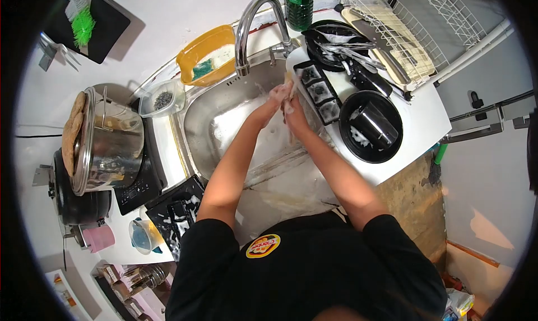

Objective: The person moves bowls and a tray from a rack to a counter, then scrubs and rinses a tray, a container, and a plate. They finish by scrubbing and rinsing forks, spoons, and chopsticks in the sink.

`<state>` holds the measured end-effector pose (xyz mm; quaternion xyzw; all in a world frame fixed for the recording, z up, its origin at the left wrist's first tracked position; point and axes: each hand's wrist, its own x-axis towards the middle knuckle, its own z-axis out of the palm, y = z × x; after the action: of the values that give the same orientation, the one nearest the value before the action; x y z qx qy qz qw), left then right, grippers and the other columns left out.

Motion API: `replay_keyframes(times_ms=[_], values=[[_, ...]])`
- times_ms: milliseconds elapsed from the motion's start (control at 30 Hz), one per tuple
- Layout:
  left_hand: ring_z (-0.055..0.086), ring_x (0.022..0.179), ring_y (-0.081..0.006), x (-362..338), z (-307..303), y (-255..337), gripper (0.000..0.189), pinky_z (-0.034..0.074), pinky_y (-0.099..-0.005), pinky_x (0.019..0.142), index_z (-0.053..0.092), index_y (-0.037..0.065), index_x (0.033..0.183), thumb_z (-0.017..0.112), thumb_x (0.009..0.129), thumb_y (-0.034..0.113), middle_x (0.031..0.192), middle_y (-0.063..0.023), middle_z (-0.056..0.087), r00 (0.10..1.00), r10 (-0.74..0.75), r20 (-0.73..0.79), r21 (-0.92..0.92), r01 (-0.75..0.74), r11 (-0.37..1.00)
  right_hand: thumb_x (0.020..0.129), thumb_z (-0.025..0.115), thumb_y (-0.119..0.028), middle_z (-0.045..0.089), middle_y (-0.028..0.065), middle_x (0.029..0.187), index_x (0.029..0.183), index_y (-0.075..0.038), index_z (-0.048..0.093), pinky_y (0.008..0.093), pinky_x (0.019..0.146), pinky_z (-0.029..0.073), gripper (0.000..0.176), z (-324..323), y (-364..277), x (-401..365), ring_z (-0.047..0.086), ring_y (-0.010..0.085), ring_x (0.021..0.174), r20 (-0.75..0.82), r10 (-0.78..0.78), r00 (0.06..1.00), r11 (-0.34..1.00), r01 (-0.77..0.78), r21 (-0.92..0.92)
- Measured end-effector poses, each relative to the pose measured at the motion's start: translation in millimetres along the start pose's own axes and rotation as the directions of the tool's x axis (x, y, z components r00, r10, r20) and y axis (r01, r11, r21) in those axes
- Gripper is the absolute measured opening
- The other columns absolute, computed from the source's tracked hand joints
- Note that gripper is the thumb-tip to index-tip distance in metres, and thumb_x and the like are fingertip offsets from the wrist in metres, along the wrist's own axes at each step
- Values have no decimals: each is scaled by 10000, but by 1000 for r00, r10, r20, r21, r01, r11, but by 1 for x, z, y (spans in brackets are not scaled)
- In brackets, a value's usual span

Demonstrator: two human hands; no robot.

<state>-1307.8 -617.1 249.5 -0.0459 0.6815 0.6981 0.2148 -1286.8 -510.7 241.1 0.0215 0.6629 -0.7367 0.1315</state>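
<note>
Both hands meet over the right side of the steel sink (pixel 193 128), a little right of the tap (pixel 242 46). My left hand (pixel 276 97) has its fingers closed against the right one. My right hand (pixel 292 109) is closed too, with whitish foam on it. Something pale and yellowish shows at the fingertips, too small and blurred to name. Close beside the right hand, a black tray with square compartments (pixel 320 91) lies soapy on the counter. A black round pan (pixel 367 150) holds a shiny dark cylindrical cup (pixel 374 125) and suds.
Behind the sink stand a yellow basin (pixel 190 45) with a green sponge (pixel 203 69) and a green bottle (pixel 298 8). Foamy cutlery (pixel 342 47) lies at right near a wire rack (pixel 406 24). A large steel pot (pixel 115 144) and a soapy black tray (pixel 168 212) stand left.
</note>
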Motion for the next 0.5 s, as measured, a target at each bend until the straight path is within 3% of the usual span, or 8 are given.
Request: replay_keyframes(times_ms=[100, 133, 200, 233, 267, 300, 367, 500], values=[[142, 1318, -236, -11, -18, 5, 806, 102, -437, 1062, 228, 66, 1374, 361, 820, 636, 1428, -115, 182, 989, -149, 16, -266, 148, 953, 877, 516, -287, 616, 163, 903, 1068, -10, 508, 350, 697, 450, 337, -4, 11, 0, 607, 287, 801, -38, -269, 962, 948, 257, -189], [412, 1172, -259, -9, -26, -1, 674, 330, -353, 957, 466, 111, 1254, 404, 805, 610, 1254, -146, 453, 977, -178, -114, -322, 133, 937, 875, 520, -267, 612, 178, 876, 1021, 1, 528, 350, 689, 449, 306, -4, 11, -1, 606, 294, 794, -57, -282, 958, 945, 267, -188], [571, 975, -280, 20, -70, -90, 486, 443, -369, 832, 612, 77, 1056, 467, 818, 475, 1033, -160, 605, 937, -135, -323, 50, 159, 986, 869, 527, -236, 605, 199, 835, 967, 16, 544, 351, 677, 445, 271, -8, 10, -1, 598, 313, 779, -73, -291, 954, 938, 269, -221], [594, 873, -295, 33, -90, -138, 383, 466, -376, 775, 631, 56, 949, 497, 803, 384, 923, -164, 623, 941, 33, -336, 554, 170, 815, 867, 530, -225, 601, 204, 821, 960, 20, 542, 352, 674, 443, 263, -10, 6, -3, 591, 325, 772, -70, -285, 956, 932, 260, -252], [617, 771, -311, 37, -100, -168, 291, 490, -383, 718, 651, 35, 842, 527, 788, 292, 812, -168, 641, 948, 186, -259, 899, 166, 406, 864, 533, -214, 597, 210, 807, 953, 24, 539, 353, 670, 440, 255, -11, 2, -5, 584, 337, 765, -68, -279, 958, 927, 251, -280], [587, 831, -345, 13, -86, -148, 206, 472, -390, 771, 631, 18, 825, 548, 749, 190, 855, -194, 617, 967, 177, -184, 896, 91, 435, 868, 529, -231, 597, 181, 823, 973, 26, 535, 342, 697, 434, 277, -12, -2, -7, 574, 286, 778, -75, -264, 962, 928, 232, -292], [573, 886, -320, 7, -71, -137, 202, 463, -376, 800, 615, 33, 852, 561, 731, 185, 898, -160, 606, 998, 45, -39, 974, 28, 225, 876, 523, -265, 596, 122, 856, 1011, 28, 525, 320, 752, 422, 323, -14, -9, -8, 552, 183, 804, -91, -233, 968, 929, 194, -316], [550, 957, -284, 1, -80, -149, 296, 453, -372, 829, 572, 39, 961, 593, 705, 186, 996, -143, 584, 959, -35, 281, 957, -277, 89, 878, 515, -270, 600, 127, 831, 984, 36, 527, 327, 736, 427, 324, -13, 2, -2, 565, 216, 798, -110, -257, 960, 923, 211, -321]])
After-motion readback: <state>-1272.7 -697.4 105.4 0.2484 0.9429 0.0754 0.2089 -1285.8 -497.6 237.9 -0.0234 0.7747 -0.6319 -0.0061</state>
